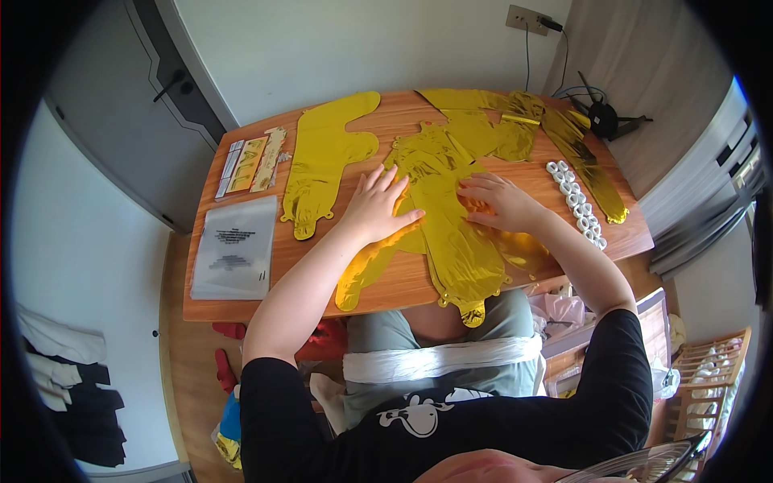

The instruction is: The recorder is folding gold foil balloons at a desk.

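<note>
Several flat, uninflated gold foil balloons are spread over the wooden table. One foil balloon lies in the middle, its tabbed end hanging past the near edge above my lap. My left hand rests on the foil at its left side, fingers spread. On the other side my right hand lies palm down on foil, fingers apart, with nothing visibly gripped. More foil shows under and around both hands, so single outlines are hard to separate. A further gold balloon lies apart to the left.
White ribbon rolls line the right side, beside a long gold foil piece. A black router stands at the back right corner. Clear plastic bags and printed cards lie left. A wooden rack stands right.
</note>
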Action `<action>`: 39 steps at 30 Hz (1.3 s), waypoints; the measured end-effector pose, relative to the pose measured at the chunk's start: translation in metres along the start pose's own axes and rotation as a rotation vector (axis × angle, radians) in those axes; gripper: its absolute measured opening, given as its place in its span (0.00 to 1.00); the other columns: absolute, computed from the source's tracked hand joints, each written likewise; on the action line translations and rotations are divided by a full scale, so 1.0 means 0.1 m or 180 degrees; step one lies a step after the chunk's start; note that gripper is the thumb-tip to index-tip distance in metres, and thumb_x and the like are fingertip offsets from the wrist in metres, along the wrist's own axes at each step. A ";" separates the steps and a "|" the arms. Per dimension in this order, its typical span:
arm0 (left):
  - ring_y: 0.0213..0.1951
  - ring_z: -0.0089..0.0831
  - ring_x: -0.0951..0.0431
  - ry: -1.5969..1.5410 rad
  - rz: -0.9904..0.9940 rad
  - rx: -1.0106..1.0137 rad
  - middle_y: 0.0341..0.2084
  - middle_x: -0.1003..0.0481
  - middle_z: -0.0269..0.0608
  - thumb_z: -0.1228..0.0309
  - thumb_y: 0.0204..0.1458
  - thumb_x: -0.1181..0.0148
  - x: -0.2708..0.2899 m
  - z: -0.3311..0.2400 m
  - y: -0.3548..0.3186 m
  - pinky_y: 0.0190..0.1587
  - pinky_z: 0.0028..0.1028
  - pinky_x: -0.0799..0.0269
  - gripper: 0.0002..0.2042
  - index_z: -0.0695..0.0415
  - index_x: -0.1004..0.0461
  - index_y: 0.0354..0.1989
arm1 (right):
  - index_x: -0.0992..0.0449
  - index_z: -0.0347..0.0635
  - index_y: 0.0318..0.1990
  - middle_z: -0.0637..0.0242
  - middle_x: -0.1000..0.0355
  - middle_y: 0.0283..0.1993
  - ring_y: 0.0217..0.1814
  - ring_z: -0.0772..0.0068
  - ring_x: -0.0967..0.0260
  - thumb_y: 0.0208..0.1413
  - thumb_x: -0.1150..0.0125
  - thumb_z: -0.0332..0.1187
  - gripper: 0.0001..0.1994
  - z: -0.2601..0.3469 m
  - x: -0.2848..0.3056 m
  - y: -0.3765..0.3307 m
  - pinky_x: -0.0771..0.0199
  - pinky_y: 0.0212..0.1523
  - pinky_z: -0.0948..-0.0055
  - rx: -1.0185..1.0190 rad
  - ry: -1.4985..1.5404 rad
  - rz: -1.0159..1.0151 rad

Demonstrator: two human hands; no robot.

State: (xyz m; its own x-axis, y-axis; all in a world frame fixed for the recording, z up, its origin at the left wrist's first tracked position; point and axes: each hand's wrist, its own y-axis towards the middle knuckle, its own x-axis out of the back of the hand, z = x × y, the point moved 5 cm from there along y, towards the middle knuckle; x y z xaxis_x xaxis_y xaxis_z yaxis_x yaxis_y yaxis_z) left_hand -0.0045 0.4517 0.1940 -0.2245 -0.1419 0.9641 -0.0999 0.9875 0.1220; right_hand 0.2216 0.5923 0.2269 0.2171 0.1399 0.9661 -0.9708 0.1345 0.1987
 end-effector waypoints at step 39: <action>0.80 0.51 0.68 -0.0014 0.0932 0.0272 0.80 0.60 0.52 0.21 0.32 0.34 0.22 0.30 -0.14 0.78 0.54 0.79 0.69 0.51 0.55 0.80 | 0.35 0.36 0.71 0.48 0.41 0.76 0.79 0.44 0.46 0.58 0.31 0.52 0.39 0.04 -0.08 -0.15 0.44 0.76 0.55 -0.0040 0.0535 0.0120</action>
State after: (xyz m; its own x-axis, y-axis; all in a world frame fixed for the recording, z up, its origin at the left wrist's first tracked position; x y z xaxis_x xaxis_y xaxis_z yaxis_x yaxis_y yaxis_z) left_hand -0.0374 0.4321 0.2066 -0.2599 0.1476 0.9543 -0.1116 0.9770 -0.1815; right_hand 0.2335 0.5858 0.2166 0.1956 0.3071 0.9314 -0.9775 0.1381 0.1597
